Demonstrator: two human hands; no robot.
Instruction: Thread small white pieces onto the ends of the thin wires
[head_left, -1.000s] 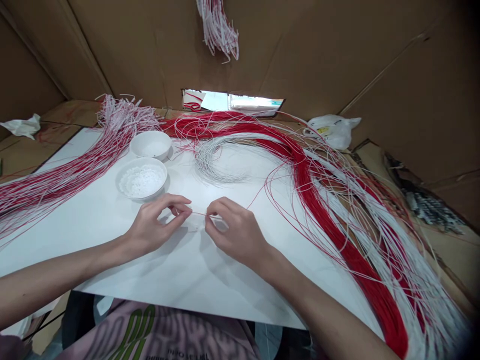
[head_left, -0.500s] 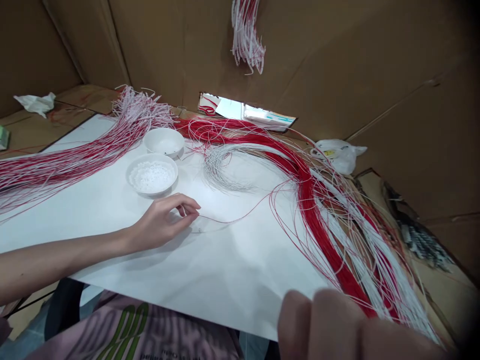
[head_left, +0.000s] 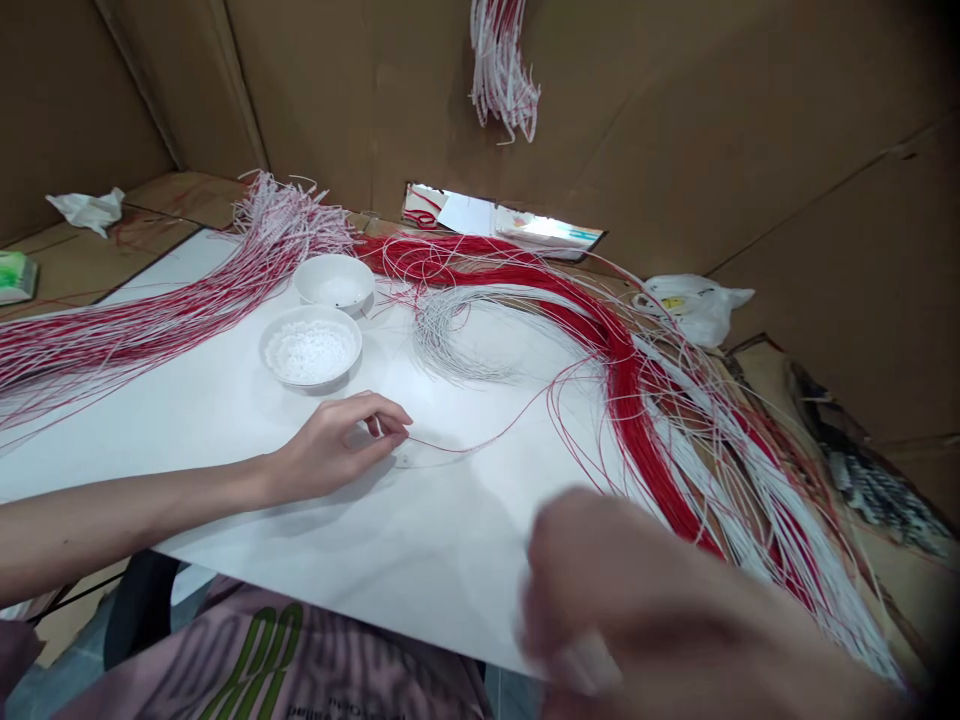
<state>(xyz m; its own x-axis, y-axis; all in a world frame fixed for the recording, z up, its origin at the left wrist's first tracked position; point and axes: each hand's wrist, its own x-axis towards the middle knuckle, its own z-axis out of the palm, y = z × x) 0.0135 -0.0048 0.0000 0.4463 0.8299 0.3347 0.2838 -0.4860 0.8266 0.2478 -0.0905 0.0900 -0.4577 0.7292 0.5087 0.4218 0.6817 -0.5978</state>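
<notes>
R hand [head_left: 626, 590] moved off thin red cord [head_left: 450, 451] | fingers blurred, can't tell | L hand [head_left: 334, 447]: fingers pinch cord

One camera is sitting on the person's head, looking forward and down at the white tabletop [head_left: 450, 540], the right hand [head_left: 607, 590] being closest.

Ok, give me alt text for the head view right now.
Left hand pinching a thin red cord above a white tabletop; the right hand is a blur in the foreground. Beyond the left hand sits a bowl of small white pieces, with cord bundles either side.
</notes>
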